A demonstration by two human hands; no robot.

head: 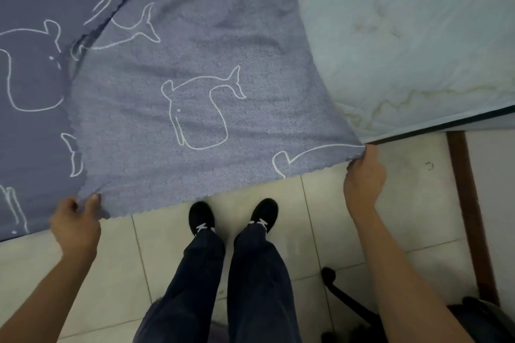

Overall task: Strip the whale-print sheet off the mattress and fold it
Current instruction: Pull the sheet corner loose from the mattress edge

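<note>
The person stands at the bed's edge, holding the sheet point(195, 78) up by its near hem. The left hand point(75, 221) pinches the hem between thumb and curled fingers. The right hand point(363, 175) has its grip closed on a corner, and the cloth is stretched taut between the two grips. Beyond the right grip the mattress point(418, 36) lies bare; beyond the left grip the sheet covers the bed. Stripping looks partway done. The next move likely calls for both grips to hold firm while drawing the cloth toward the body and clear of the bed, before any fold.
</note>
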